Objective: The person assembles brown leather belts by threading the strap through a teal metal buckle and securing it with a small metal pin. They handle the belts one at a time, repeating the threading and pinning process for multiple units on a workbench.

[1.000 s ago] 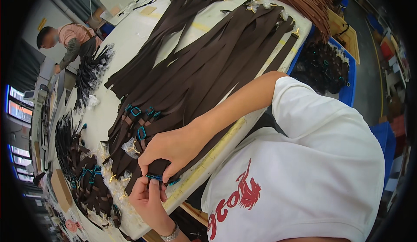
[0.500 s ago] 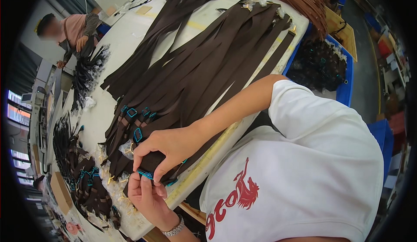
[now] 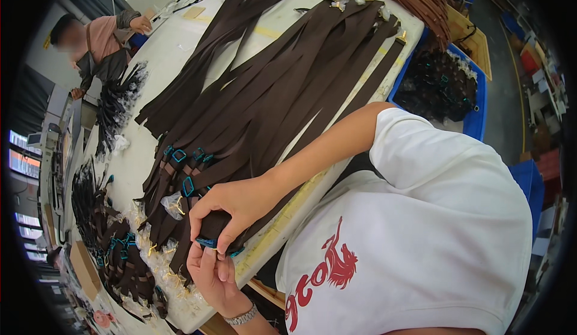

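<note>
Both my hands meet over the near end of a wide dark brown webbing strap [image 3: 214, 224]. On its end is a slim metal buckle with blue-green film [image 3: 206, 242]. My right hand [image 3: 235, 205], coming from above, is closed, thumb and index finger pinching either side of the buckle. From below, my left hand [image 3: 211, 275], with a metal watch band [image 3: 242, 317] at the wrist, presses thumb and fingertips to the buckle's lower edge. A small yellowish piece shows by the left fingertips; its kind is unclear. The strap's underside is hidden.
Many long brown straps [image 3: 282, 88] cover the white table [image 3: 174, 64]. Blue-filmed buckles [image 3: 188, 186] lie beside my right hand. A pile of strap pieces [image 3: 123, 257] lies left. A blue crate [image 3: 475, 121] of straps stands at the right. Another person [image 3: 102, 46] works at the far left.
My hands and the buckle have shifted slightly right and down, and the buckle is turned a little. The other person's arm has reached outward to the right.
</note>
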Motion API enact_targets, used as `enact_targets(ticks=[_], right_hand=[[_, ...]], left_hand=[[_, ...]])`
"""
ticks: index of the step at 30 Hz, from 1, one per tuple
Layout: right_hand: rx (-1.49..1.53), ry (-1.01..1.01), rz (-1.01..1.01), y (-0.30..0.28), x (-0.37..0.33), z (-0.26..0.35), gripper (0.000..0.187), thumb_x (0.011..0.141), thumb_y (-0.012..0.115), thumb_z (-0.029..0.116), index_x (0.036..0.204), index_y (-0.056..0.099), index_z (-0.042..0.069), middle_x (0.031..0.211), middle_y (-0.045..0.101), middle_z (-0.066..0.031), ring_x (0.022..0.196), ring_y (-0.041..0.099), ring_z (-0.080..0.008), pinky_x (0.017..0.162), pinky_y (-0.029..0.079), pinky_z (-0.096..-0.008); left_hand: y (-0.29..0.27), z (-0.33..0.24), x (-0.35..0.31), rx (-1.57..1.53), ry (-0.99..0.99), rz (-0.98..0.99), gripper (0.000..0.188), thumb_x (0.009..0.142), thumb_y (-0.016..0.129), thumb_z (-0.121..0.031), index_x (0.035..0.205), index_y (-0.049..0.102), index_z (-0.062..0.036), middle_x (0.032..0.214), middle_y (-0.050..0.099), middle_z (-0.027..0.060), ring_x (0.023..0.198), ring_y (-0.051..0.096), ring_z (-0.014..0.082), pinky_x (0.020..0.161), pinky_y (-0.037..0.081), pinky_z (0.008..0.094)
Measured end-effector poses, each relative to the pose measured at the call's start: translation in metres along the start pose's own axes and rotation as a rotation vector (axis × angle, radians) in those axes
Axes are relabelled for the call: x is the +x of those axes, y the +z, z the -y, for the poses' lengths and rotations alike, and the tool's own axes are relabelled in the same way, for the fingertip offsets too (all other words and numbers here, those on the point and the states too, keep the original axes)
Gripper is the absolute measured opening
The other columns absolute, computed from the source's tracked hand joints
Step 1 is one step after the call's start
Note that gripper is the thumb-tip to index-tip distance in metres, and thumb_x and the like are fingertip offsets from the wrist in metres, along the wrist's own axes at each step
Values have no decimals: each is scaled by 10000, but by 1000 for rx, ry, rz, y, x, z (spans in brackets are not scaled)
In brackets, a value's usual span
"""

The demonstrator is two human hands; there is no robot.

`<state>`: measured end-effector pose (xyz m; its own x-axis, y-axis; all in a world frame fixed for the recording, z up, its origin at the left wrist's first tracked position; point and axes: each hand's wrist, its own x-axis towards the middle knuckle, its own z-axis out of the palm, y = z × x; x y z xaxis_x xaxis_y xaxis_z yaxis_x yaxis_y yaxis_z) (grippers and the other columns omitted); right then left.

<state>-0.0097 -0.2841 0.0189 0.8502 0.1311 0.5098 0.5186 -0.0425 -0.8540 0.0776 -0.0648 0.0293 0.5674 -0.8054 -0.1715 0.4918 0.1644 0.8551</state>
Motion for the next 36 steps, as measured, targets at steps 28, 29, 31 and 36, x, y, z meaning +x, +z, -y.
enact_targets(ticks=[28, 29, 31, 36], right_hand=[[-36, 72, -29, -5, -10, 4, 499, 838, 881, 197, 1253, 680, 8, 1111, 727, -95, 1043, 680, -195, 926, 519, -329], [-77, 43, -16, -7, -11, 4, 494, 840, 874, 194, 1254, 677, 10, 1105, 728, -99, 1035, 685, -197, 910, 517, -336], [-72, 77, 1, -4, -14, 6, 487, 844, 867, 192, 1253, 674, 11, 1106, 729, -107, 1031, 688, -211, 908, 516, -345], [-1, -24, 98, 9, -15, -5, 440, 871, 835, 180, 1239, 668, 5, 1133, 733, -124, 1055, 695, -266, 940, 512, -382]], left_hand=[[19, 16, -3, 271, 208, -191, 146, 1059, 601, -57, 1156, 594, 51, 733, 623, 64, 462, 482, 57, 431, 423, 199], [25, 13, -7, 551, 293, -245, 128, 1055, 598, -49, 1133, 600, 53, 734, 628, 66, 465, 492, 63, 437, 425, 205], [36, 10, -13, 999, 423, -315, 79, 1033, 590, -15, 1050, 614, 58, 738, 643, 77, 482, 537, 87, 452, 433, 227], [0, 14, -2, 279, 61, -46, 153, 1029, 606, -34, 1147, 619, 64, 805, 683, 92, 458, 508, 69, 391, 424, 213]])
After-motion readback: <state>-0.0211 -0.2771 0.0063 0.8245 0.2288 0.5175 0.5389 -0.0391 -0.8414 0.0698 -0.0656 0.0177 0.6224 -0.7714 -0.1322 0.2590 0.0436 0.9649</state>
